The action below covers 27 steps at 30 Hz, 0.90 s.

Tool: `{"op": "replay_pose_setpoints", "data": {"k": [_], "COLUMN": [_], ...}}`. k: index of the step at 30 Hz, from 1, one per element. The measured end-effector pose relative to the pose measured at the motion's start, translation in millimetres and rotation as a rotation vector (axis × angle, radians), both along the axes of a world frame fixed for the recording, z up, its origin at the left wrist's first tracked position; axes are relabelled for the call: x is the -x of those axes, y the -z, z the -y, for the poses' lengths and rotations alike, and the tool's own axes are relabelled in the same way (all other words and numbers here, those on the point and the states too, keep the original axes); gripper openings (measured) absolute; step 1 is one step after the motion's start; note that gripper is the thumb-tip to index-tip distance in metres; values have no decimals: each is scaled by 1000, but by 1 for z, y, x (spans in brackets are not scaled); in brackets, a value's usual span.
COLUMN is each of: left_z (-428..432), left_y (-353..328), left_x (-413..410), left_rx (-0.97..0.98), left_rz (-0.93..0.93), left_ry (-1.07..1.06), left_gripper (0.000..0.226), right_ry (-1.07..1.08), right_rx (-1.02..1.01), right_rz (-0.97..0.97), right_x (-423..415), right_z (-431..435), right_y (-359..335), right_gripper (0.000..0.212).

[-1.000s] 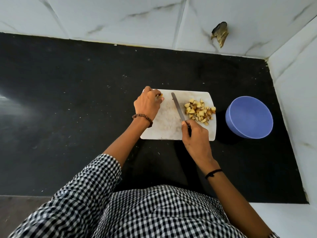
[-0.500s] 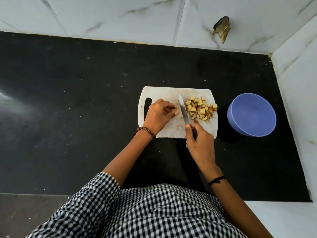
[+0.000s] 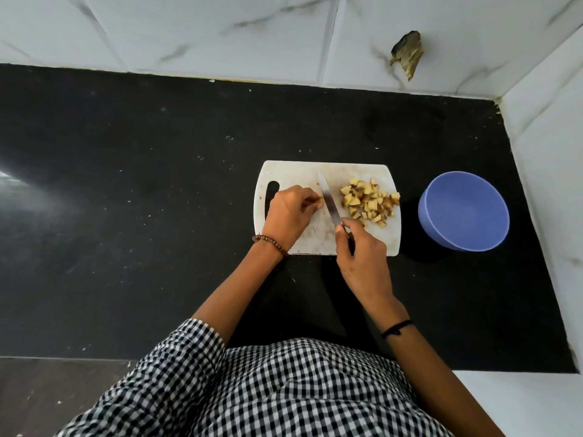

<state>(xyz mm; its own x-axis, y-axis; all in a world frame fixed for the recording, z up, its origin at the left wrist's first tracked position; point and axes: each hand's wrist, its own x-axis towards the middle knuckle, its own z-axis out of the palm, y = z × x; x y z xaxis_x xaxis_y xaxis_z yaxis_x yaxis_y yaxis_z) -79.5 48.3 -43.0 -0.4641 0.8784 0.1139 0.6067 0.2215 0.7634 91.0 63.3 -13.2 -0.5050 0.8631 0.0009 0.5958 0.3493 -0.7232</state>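
Now the left grip (image 3: 288,216) pinches a small yellow, brown-skinned chunk (image 3: 319,202), the right grip (image 3: 362,257) clasping the knife (image 3: 329,200).

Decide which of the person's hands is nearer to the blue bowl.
Right. The right hand, gripping the knife, is over the cutting board's near edge, left of the blue bowl; the left hand pinches a food piece farther left.

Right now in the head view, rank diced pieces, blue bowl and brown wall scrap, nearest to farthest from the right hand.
1. diced pieces, on the board just beyond the right hand.
2. blue bowl, on the counter to the right.
3. brown scrap, high on the back wall.
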Motion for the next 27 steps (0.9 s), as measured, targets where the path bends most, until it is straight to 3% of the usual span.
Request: {"op": "replay_pose_setpoints", "data": {"k": [7,15,27], "left_z": [3,0,1], "left_y": [5,3,5], "left_x": [-2,-6,-6], "left_rx": [-31,-24,-45], "left_rz": [-91,-125,-135], "left_ry": [65,39,50], "left_gripper": [16,13,14], "right_ry": [-18,-31,-80], "right_rx": [-25,-106,-153], "right_rz": [42,155,342], "right_x": [1,4,23], "right_z": [3,9,-4], "right_y": [6,13,15], "right_gripper": [26,44,46]}}
